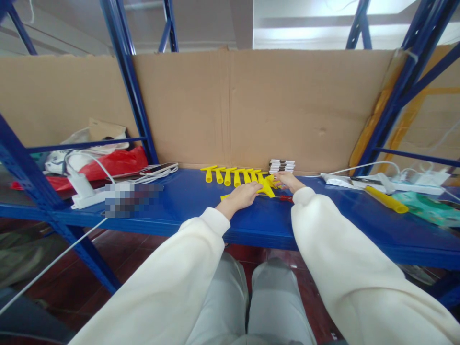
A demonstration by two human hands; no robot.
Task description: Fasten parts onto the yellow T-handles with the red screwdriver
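Note:
My left hand [243,194] is closed round a yellow T-shaped plastic piece [267,189] above the blue shelf. Close by on the right, my right hand [288,181] has its fingers bent at the far end of that piece; what they pinch is too small to make out. Behind the hands, several more yellow T-shaped pieces [227,177] stand in a row. A stack of small white packs with dark bands [282,166] lies just beyond my right hand. Under my right wrist a red handle-like thing [286,198] shows. Part of another yellow thing [224,197] sticks out beside my left hand.
A cardboard sheet [287,110] walls off the back between blue uprights. On the left are a white power strip [89,196], a red bag [118,163] and a phone with cables [160,168]. A yellow tube [386,199] and a green packet [427,207] lie right.

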